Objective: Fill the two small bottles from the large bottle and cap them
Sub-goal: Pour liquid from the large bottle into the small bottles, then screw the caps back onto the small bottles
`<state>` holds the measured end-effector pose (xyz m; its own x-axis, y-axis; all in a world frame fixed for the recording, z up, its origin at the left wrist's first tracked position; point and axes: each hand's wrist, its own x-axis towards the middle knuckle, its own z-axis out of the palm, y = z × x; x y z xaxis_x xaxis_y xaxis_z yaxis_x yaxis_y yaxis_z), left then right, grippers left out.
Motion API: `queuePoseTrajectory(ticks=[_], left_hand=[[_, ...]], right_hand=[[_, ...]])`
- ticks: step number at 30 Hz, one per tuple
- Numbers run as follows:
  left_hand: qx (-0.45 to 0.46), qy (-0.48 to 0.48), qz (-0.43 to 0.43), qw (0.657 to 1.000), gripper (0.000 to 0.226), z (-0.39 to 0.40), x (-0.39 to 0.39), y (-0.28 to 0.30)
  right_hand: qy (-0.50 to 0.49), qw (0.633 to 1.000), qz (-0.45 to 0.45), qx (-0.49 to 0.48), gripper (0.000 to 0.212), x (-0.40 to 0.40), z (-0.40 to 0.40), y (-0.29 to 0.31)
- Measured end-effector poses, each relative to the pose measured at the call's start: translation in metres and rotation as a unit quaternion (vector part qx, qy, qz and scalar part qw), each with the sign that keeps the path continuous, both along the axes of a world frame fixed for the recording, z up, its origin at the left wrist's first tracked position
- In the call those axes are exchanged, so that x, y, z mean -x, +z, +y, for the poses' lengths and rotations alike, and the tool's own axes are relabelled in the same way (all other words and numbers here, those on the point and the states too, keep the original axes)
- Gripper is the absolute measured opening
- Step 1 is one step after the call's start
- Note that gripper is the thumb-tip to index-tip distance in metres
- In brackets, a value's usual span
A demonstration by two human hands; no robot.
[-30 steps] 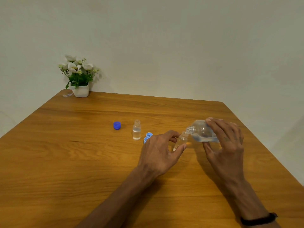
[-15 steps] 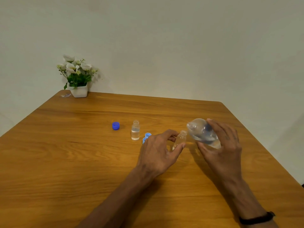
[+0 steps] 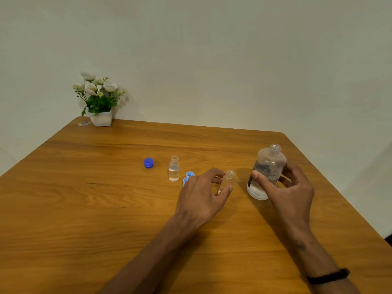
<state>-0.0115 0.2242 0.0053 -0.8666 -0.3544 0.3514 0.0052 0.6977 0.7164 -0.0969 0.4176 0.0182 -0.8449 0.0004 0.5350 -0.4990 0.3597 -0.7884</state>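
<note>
My right hand [image 3: 290, 187] grips the large clear bottle [image 3: 268, 168], which is uncapped, nearly upright and leaning slightly right, at the table's right side. My left hand [image 3: 201, 194] holds a small clear bottle [image 3: 228, 180] between thumb and fingers, mouth open; its liquid level is hard to tell. A second small bottle [image 3: 174, 168] stands uncapped to the left, with clear liquid in it. Two light blue caps [image 3: 188, 177] lie just behind my left hand, partly hidden. A dark blue cap [image 3: 148, 162] lies farther left.
A white pot of white flowers [image 3: 99, 102] stands at the far left corner of the wooden table [image 3: 84, 209], with a small scrap beside it. The table's right edge runs close to my right arm, which wears a black wristband [image 3: 327, 275].
My right hand has tipped the large bottle back from pouring at the small bottle's mouth to nearly upright and moved it to the right. My left hand still holds the small bottle.
</note>
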Motion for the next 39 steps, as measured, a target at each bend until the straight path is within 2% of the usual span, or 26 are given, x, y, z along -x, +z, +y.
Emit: queuePoseTrajectory(ticks=[7,12,15,18,21,23,27,33,36,39], left_hand=[[0.004,0.013,-0.014,1.0,0.045,0.001,-0.001,0.001],[0.008,0.041,0.015,0.999,0.061,0.0,-0.007,0.005],[-0.022,0.09,0.068,0.993,0.052,-0.007,-0.017,0.01],[-0.022,0.149,0.101,0.983,0.031,-0.017,-0.034,0.01],[0.073,0.176,0.074,0.979,0.022,-0.029,-0.046,-0.003],[0.13,0.162,0.045,0.977,0.026,-0.033,-0.046,-0.011],[0.15,0.136,0.018,0.979,0.025,-0.033,-0.043,-0.012],[0.154,0.128,0.002,0.98,0.016,-0.037,-0.042,-0.014],[0.156,0.127,0.008,0.98,0.022,-0.039,-0.043,-0.015],[0.129,0.13,0.018,0.983,0.029,-0.039,-0.045,-0.01]], right_hand=[[0.032,0.996,-0.069,0.036,0.08,0.0,0.006,-0.001],[0.012,0.989,-0.145,0.028,0.098,-0.014,0.012,0.0],[-0.052,0.982,-0.159,0.085,0.079,-0.043,0.019,0.006],[-0.046,0.986,-0.124,0.098,0.047,-0.072,0.019,0.007],[0.018,0.993,-0.098,0.069,0.034,-0.088,0.006,0.008],[0.039,0.996,-0.068,0.034,0.03,-0.09,-0.007,0.008],[0.022,0.996,0.059,-0.062,0.025,-0.081,-0.036,0.008],[0.002,0.972,0.228,-0.051,0.025,-0.068,-0.068,0.01],[0.044,0.95,0.296,-0.083,0.022,-0.068,-0.076,0.003],[0.091,0.937,0.316,-0.116,0.019,-0.071,-0.076,-0.005]])
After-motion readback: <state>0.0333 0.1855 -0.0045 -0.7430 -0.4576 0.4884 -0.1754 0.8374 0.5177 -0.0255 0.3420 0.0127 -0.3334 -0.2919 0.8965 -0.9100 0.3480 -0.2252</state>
